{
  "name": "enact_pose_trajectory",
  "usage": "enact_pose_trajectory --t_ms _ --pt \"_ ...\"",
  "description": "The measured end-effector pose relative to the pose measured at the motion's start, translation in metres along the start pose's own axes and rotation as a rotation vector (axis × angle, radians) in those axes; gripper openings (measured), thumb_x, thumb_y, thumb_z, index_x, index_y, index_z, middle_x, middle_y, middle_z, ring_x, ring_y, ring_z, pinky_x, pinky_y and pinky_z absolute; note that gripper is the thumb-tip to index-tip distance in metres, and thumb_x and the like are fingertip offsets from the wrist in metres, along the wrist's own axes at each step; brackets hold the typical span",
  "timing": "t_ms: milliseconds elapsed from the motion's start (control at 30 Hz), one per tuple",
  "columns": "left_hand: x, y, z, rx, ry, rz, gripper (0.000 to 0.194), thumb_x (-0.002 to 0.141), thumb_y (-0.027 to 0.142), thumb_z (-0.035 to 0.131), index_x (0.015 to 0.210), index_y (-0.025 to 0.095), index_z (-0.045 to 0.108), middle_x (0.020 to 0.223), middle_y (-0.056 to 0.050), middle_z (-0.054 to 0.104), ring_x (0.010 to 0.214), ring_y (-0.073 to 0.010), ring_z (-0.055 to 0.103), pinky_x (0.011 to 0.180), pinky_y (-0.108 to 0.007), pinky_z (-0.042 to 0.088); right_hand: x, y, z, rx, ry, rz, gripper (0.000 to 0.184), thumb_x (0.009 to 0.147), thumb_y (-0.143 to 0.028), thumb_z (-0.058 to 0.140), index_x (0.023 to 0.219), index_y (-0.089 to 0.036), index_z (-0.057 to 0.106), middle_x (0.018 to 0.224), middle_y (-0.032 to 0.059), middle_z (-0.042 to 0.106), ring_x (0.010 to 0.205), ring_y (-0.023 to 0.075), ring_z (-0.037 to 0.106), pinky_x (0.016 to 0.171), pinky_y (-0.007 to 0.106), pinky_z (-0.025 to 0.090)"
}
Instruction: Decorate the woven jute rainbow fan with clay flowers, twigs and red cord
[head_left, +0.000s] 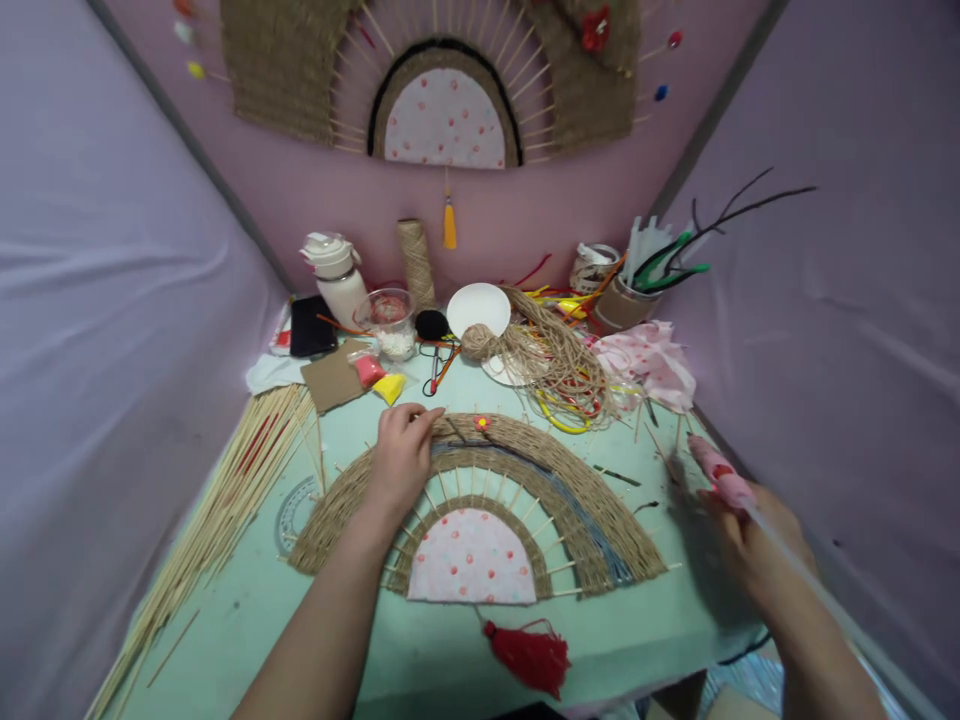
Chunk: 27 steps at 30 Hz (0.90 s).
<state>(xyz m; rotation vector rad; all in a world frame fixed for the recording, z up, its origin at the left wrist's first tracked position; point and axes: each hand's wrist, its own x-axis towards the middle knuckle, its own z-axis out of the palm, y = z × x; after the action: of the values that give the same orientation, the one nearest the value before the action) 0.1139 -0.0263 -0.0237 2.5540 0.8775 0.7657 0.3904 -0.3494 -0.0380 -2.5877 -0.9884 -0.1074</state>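
Note:
A woven twine fan (600,500) lies on the table, with a dotted pink-and-white fabric half circle (472,560) at its middle and a red tassel (529,655) below. My left hand (401,455) rests on the fan's upper left band, fingers curled and pinched together near its top edge. Whatever is between those fingertips is hidden. Just right of them, a dark twig (499,447) and a red flower with a yellow centre (482,424) sit on the weave. Off the fan's right side, my right hand (765,535) grips a pink glue gun (720,472), its nozzle pointing up and left.
Thin bamboo sticks (217,490) are bundled at left beside a clear protractor (296,510). Behind the fan stand a white bottle (335,280), a twine spool (416,262), loose twine (562,360) and a can (626,300) with branches. Another fan (285,70) hangs on the back wall.

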Motion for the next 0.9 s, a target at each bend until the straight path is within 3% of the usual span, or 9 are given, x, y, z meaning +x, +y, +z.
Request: enact_pose_trajectory --t_ms 100,267,467,733,900 --pt "-0.001 -0.003 -0.003 0.004 0.082 -0.007 0.030 0.095 0.018 0.044 0.111 0.020 0.069 0.102 -0.010 0.060 0.101 -0.0258 0.051 0.092 -0.041 0.044 0.004 0.005 0.007 -0.171 -0.050 -0.018 0.038 0.094 -0.039 0.036 0.093 -0.013 0.064 0.079 0.0151 0.064 0.074 0.0293 0.059 0.066 0.039 0.046" --pt "-0.003 -0.013 0.005 0.001 0.143 0.055 0.025 0.093 0.023 0.049 0.108 0.019 0.069 0.099 -0.009 0.061 0.097 -0.0258 0.052 0.087 -0.041 0.046 0.010 0.004 0.016 -0.273 0.009 -0.144 0.026 0.094 -0.029 0.041 0.100 -0.012 0.060 0.093 0.0171 0.062 0.084 0.0301 0.055 0.076 0.042 0.048" --pt "-0.005 -0.019 0.012 -0.009 0.133 0.110 0.025 0.094 0.024 0.050 0.109 0.016 0.068 0.101 -0.010 0.061 0.096 -0.0254 0.052 0.085 -0.041 0.046 0.025 0.022 0.019 -0.176 -0.013 -0.161 0.026 0.091 -0.026 0.049 0.112 -0.014 0.059 0.104 0.0147 0.061 0.092 0.0282 0.057 0.082 0.039 0.049" --pt "-0.005 -0.024 0.014 -0.038 0.142 0.117 0.024 0.093 0.026 0.051 0.106 0.018 0.069 0.100 -0.009 0.062 0.095 -0.0258 0.054 0.084 -0.040 0.046 0.047 0.036 0.009 -0.101 -0.185 -0.128 0.028 0.087 -0.019 0.048 0.109 -0.013 0.065 0.105 0.0173 0.067 0.095 0.0283 0.063 0.085 0.038 0.050" --pt "-0.004 -0.025 0.015 -0.046 0.142 0.122 0.024 0.093 0.027 0.051 0.105 0.018 0.070 0.100 -0.009 0.063 0.096 -0.0259 0.054 0.084 -0.041 0.046 0.045 0.038 0.012 -0.115 -0.241 -0.103 0.041 0.084 -0.016 0.051 0.123 -0.010 0.062 0.125 0.0201 0.063 0.110 0.0288 0.063 0.097 0.039 0.049"
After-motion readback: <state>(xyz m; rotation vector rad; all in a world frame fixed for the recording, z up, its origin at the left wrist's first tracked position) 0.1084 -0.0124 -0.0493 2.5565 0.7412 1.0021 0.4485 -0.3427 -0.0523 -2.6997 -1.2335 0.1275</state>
